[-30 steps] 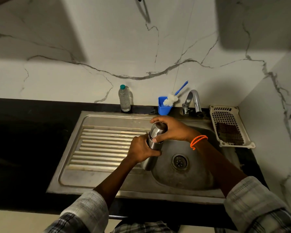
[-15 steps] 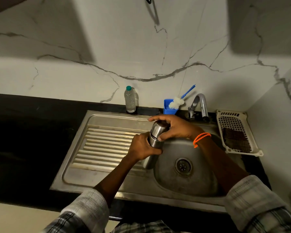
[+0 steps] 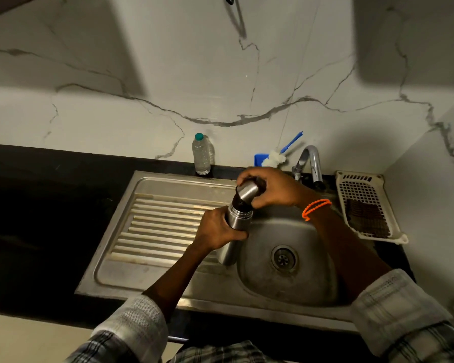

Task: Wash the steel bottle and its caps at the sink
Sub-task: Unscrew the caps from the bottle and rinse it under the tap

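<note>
Checked sleeves lowest in view, rolled back from both forearms. Just above, left hand (image 3: 216,229) clenched around the upper body of the steel bottle (image 3: 235,226), thumb and fingers wrapped fully round. Bottle held over the seam between the ribbed drainboard (image 3: 163,224) and the round basin of the sink (image 3: 281,292), base low and toward the wearer, neck up and leaning away toward the wall and slightly right; long axis therefore near upright, tipped toward the tap. Right hand (image 3: 273,188) directly beyond and above, closed on the steel outer cap (image 3: 247,191), an orange cord (image 3: 316,208) round the wrist. Cap lifted clear of the shoulder ring and tilted off the bottle's axis, a dark inner piece showing in the gap beneath; whether that is a second, inner cap or only the neck, hard to tell.

Judged as the uncapping step, washing itself not yet begun: no water seen running from the tap (image 3: 311,159). Next move likely to turn on that axis, since anything left on the neck sits straight under the right hand, while the left, nearer the wearer, only steadies against the twist. Risk of a slip small but real on smooth steel.

Farther back on the dark desk (image 3: 50,205): a clear plastic bottle (image 3: 201,155) with a green top, a blue holder (image 3: 260,159) with a white-headed brush (image 3: 275,159), and a white basket (image 3: 364,203) at the right, against the veined wall.
</note>
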